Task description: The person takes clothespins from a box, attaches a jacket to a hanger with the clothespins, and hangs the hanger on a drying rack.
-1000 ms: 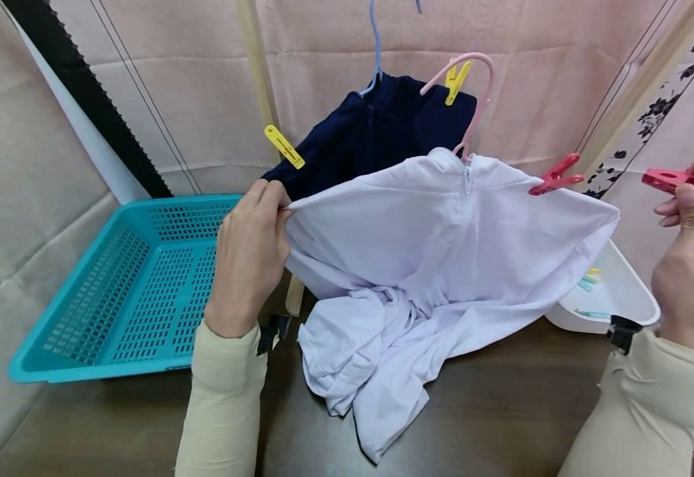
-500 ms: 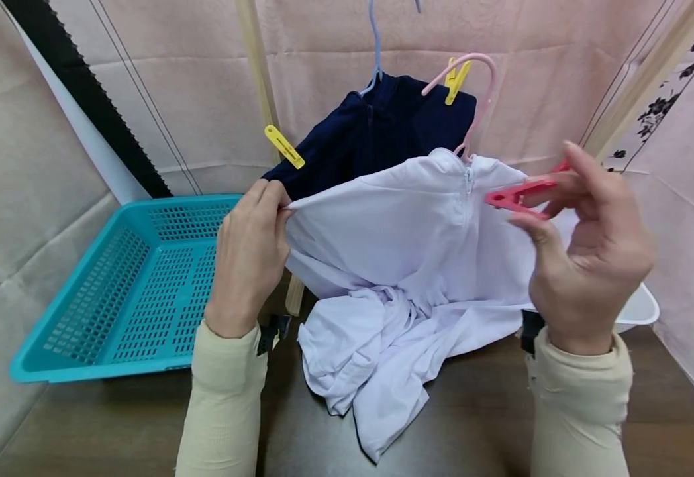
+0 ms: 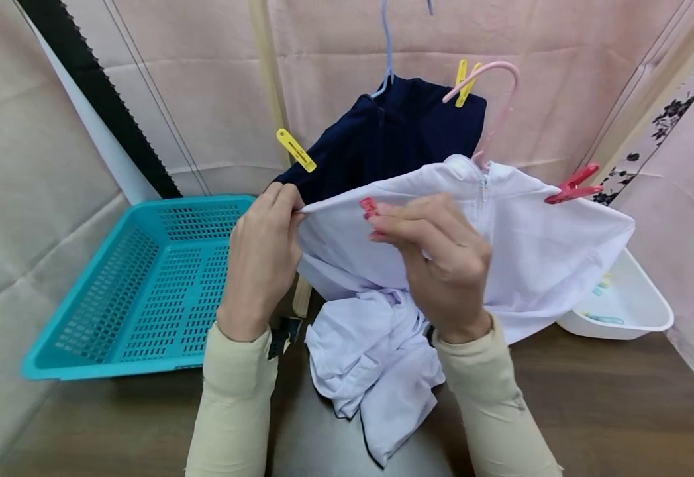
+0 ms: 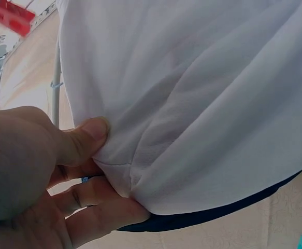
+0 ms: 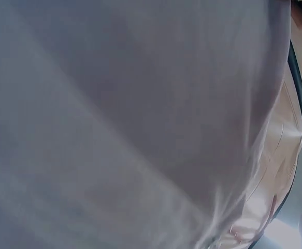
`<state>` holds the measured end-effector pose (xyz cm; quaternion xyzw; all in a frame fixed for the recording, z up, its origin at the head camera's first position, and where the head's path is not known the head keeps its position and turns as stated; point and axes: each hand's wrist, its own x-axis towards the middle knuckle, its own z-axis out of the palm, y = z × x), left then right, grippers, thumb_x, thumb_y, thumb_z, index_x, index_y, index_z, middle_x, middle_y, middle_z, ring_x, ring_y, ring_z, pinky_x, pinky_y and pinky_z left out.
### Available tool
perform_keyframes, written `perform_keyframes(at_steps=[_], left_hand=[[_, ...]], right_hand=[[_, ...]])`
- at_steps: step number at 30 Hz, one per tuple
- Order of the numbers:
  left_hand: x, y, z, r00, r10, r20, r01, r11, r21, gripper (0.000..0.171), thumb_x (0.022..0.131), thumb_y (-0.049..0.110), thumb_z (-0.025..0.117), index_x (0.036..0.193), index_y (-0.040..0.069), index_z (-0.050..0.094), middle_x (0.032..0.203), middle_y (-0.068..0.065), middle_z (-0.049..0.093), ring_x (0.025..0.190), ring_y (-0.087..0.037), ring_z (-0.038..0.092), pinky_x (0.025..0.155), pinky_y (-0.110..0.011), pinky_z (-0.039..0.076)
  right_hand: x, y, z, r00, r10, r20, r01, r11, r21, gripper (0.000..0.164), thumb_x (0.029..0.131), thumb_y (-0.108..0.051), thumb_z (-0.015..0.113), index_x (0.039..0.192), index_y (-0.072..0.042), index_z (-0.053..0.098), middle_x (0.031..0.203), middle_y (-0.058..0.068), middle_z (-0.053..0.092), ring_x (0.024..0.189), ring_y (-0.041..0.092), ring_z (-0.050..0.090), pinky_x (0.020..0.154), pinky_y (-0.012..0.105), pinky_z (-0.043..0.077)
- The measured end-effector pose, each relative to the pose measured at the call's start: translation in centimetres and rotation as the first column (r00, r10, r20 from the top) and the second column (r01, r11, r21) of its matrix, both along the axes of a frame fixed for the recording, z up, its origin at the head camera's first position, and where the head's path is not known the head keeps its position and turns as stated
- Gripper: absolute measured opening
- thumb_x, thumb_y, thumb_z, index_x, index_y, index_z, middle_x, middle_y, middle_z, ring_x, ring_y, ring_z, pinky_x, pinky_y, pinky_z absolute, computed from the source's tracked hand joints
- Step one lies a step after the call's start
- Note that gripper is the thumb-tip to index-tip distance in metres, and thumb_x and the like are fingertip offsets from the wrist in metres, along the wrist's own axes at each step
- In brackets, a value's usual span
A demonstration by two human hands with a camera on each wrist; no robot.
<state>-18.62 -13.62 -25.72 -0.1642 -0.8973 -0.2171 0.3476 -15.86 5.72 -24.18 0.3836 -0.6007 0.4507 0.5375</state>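
Observation:
A white zip-neck garment (image 3: pixel 544 245) hangs on a pink hanger (image 3: pixel 512 83), its lower part bunched on the table. My left hand (image 3: pixel 263 258) pinches the garment's left shoulder edge; in the left wrist view the thumb (image 4: pixel 91 135) lies on the white cloth (image 4: pixel 192 104). In front of the garment, my right hand (image 3: pixel 448 265) holds a red clothespin (image 3: pixel 368 207) by its fingertips, apart from the left hand. Another red clothespin (image 3: pixel 573 185) is clipped on the right shoulder. White cloth (image 5: pixel 114 129) fills most of the right wrist view.
Behind hangs a navy garment (image 3: pixel 406 132) on a blue hanger (image 3: pixel 388 40), with yellow clothespins (image 3: pixel 296 150) at both shoulders. A turquoise basket (image 3: pixel 85 305) stands at the left. To the right, a white tray (image 3: pixel 651 311) holds small coloured pieces.
My right hand has brought the red clothespin leftward from the far right, across the garment, toward the left shoulder. The left hand keeps its pinch. The view has shifted slightly.

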Motion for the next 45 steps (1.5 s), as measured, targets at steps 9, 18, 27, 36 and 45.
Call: perform_keyframes(at_steps=[9, 18, 27, 36, 45], left_hand=[[0.3, 0.4, 0.1, 1.0, -0.017, -0.005, 0.017, 1.0, -0.022, 0.004, 0.095, 0.009, 0.058, 0.091, 0.006, 0.058, 0.086, -0.006, 0.057, 0.076, -0.023, 0.058, 0.063, -0.037, 0.049], [0.4, 0.5, 0.3, 1.0, -0.024, -0.017, 0.023, 0.998, -0.053, 0.004, 0.094, 0.008, 0.058, 0.092, 0.005, 0.058, 0.084, -0.007, 0.056, 0.074, -0.023, 0.056, 0.06, -0.035, 0.048], [0.1, 0.2, 0.2, 1.0, -0.017, -0.004, 0.017, 0.999, -0.031, 0.004, 0.093, 0.008, 0.059, 0.092, 0.005, 0.058, 0.084, -0.007, 0.055, 0.075, -0.023, 0.054, 0.061, -0.035, 0.047], [-0.1, 0.0, 0.1, 0.999, -0.045, -0.025, 0.045, 0.999, -0.02, 0.004, 0.093, 0.007, 0.059, 0.091, 0.005, 0.057, 0.085, -0.008, 0.056, 0.077, -0.024, 0.055, 0.064, -0.037, 0.048], [-0.2, 0.1, 0.1, 0.998, -0.046, -0.044, 0.046, 0.999, 0.001, 0.006, 0.094, 0.009, 0.059, 0.092, 0.004, 0.057, 0.088, -0.009, 0.058, 0.075, -0.024, 0.057, 0.064, -0.037, 0.05]], right_hand=[[-1.4, -2.2, -1.2, 0.992, -0.114, -0.059, 0.119, 0.987, 0.105, 0.006, 0.077, 0.008, 0.073, 0.079, 0.003, 0.075, 0.077, 0.013, 0.071, 0.074, 0.023, 0.061, 0.07, 0.024, 0.051], [-2.5, -2.1, -1.6, 0.97, -0.216, 0.113, 0.169, 0.929, 0.331, 0.051, 0.08, -0.012, 0.075, 0.127, -0.001, 0.061, 0.121, 0.014, 0.064, 0.103, 0.022, 0.06, 0.087, 0.026, 0.049], [0.1, 4.3, 1.5, 0.931, -0.276, 0.238, 0.309, 0.944, -0.117, 0.022, 0.082, -0.01, 0.069, 0.102, 0.0, 0.072, 0.091, 0.014, 0.066, 0.072, 0.013, 0.054, 0.067, 0.019, 0.037], [2.6, 17.3, 1.1, 0.522, -0.591, 0.616, 0.654, 0.74, 0.155, 0.038, 0.091, -0.009, 0.046, 0.125, -0.019, 0.059, 0.104, -0.031, 0.046, 0.077, -0.012, 0.041, 0.063, 0.012, 0.027], [2.5, 22.7, -0.9, 0.669, -0.57, 0.477, 0.429, 0.821, 0.378, 0.014, 0.082, -0.001, 0.072, 0.09, -0.012, 0.075, 0.083, -0.034, 0.047, 0.069, -0.007, 0.035, 0.057, 0.005, 0.026]])
